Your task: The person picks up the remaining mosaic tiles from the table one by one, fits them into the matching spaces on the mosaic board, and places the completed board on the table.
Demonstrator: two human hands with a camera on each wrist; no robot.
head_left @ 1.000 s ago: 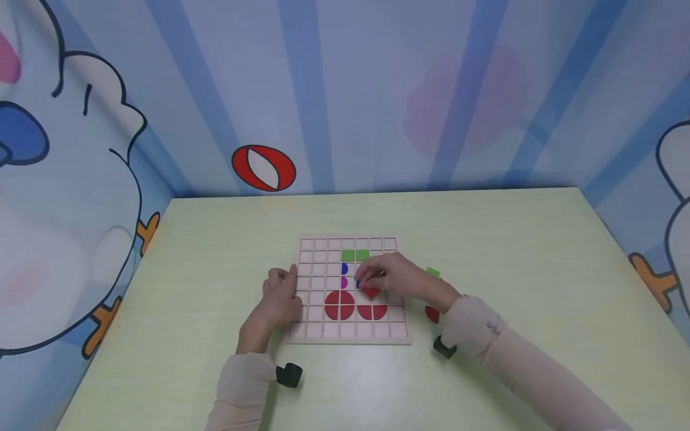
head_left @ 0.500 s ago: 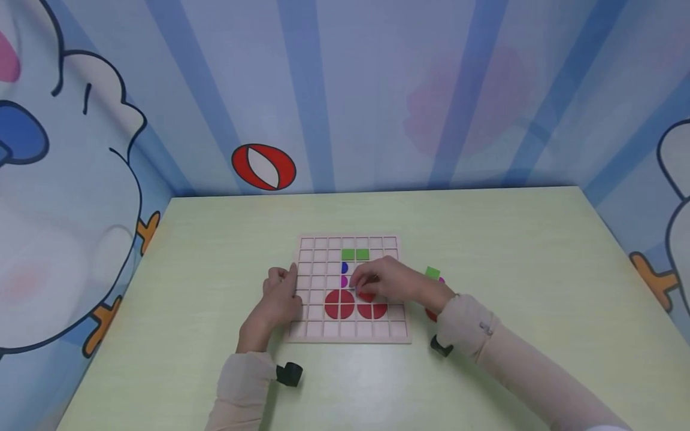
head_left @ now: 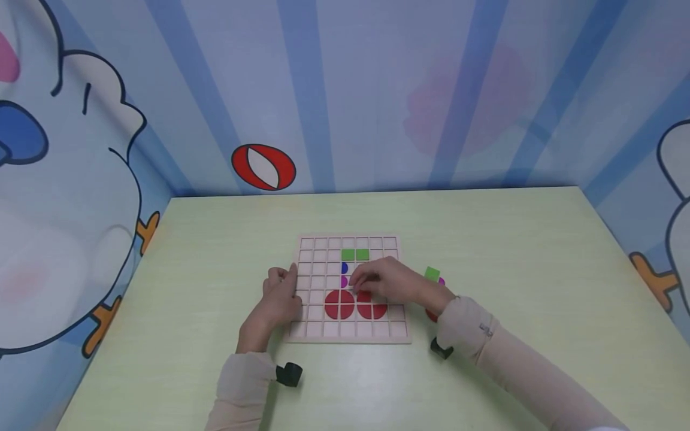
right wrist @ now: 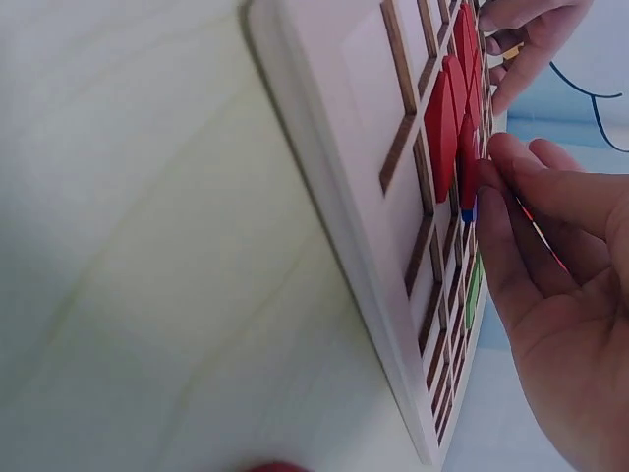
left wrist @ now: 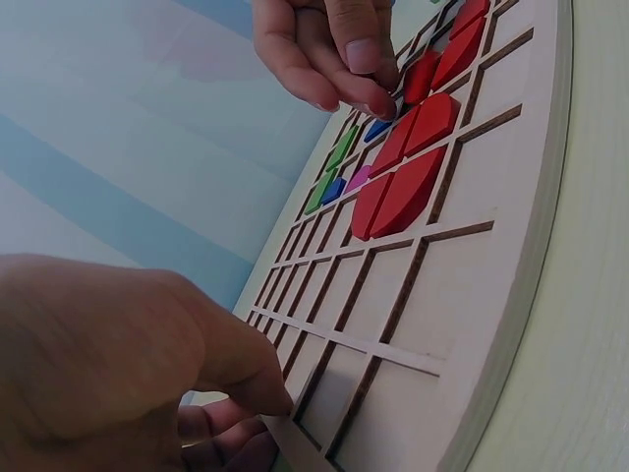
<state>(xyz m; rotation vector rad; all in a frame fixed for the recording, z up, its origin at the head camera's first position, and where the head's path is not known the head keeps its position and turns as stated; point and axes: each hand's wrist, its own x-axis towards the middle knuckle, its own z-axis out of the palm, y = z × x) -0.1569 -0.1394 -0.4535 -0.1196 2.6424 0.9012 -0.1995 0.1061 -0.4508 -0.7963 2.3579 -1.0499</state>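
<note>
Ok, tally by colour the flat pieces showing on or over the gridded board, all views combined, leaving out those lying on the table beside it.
Red pieces: 7
Green squares: 2
Blue pieces: 2
Magenta half-circle: 1
Total visible: 12; others may be hidden.

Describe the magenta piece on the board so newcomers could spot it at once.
On the table sits a pale gridded board. Near its middle in the head view, just above the complete red circle and below a blue piece, lies the magenta piece, the only one of its colour visible on the board.
</note>
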